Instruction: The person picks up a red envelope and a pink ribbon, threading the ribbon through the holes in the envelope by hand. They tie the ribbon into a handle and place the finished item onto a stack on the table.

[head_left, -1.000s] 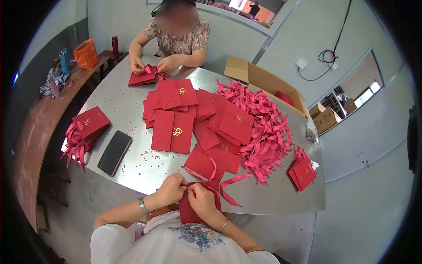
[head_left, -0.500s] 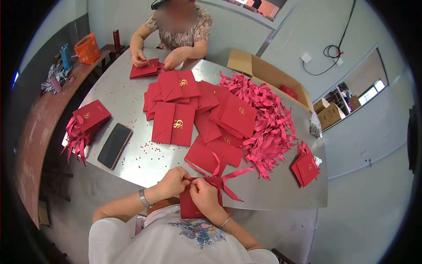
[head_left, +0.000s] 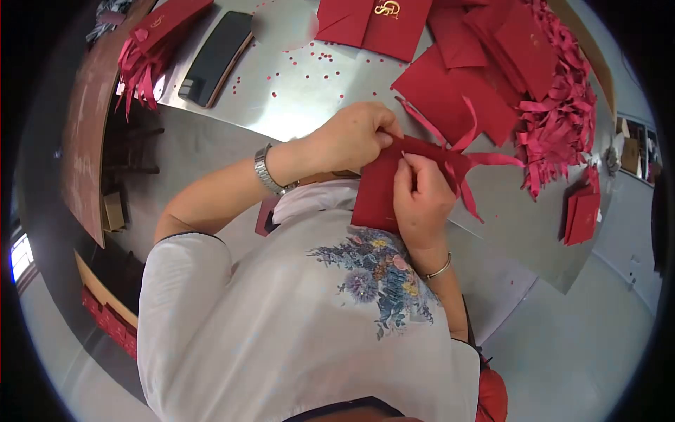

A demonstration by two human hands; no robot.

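A red paper gift bag (head_left: 374, 190) rests against my lap at the table's front edge. My left hand (head_left: 360, 135) is closed, its fingertips pinched at the bag's upper left edge. On the bag's face, my right hand (head_left: 424, 197) has thumb and forefinger pressed together, a tiny pink tip showing just above them. Pink ribbon (head_left: 489, 159) spreads loosely from the bag's right side in several strands. Right behind it lies a flat red bag (head_left: 450, 95) on the table. My curled fingers hide part of the bag's top edge.
More red bags with gold lettering (head_left: 394, 24) lie at the back, beside a heap of pink ribbons (head_left: 555, 133). A phone (head_left: 214, 60) and ribboned bags (head_left: 165, 28) are at the left. Small red dots (head_left: 325, 58) litter the metal table. Another bag stack (head_left: 582, 216) sits at right.
My view has tipped downward and closer, so the person across the table is out of sight. Both hands stay at the bag's top edge, the left fingertips slightly farther from the right ones.
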